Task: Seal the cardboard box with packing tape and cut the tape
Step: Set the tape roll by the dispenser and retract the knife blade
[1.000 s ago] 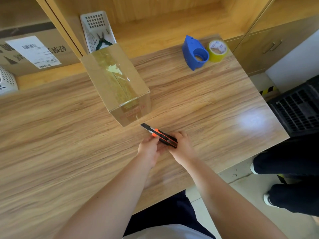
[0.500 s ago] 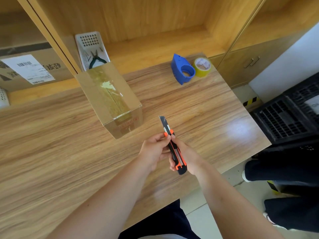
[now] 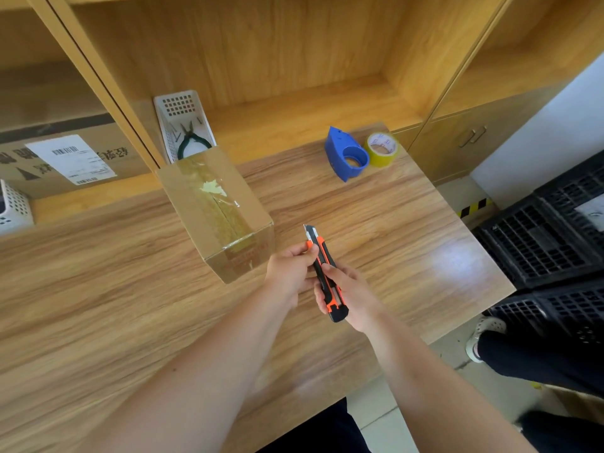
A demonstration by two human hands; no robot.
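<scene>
A cardboard box (image 3: pixel 214 207) stands on the wooden table (image 3: pixel 392 230), with clear tape along its top seam and down its near end. Just right of the box I hold an orange-and-black utility knife (image 3: pixel 325 273) above the table, tip pointing away. My right hand (image 3: pixel 349 294) grips its handle. My left hand (image 3: pixel 289 269) pinches the knife near the blade end, thumb on the orange slider. Only a short stub of blade shows at the tip. A blue tape dispenser (image 3: pixel 346 155) and a yellow tape roll (image 3: pixel 382 149) sit at the table's far right.
A white basket (image 3: pixel 183 124) with green-handled pliers sits on the shelf behind the box. A large labelled carton (image 3: pixel 65 155) fills the left shelf. Black crates (image 3: pixel 552 237) stand right of the table, with another person's legs and shoe (image 3: pixel 483 338) on the floor.
The knife swung from lying flat and pointing left to pointing away from me, and both hands lifted it off the table. The exposed blade looks shorter now than a second ago.
</scene>
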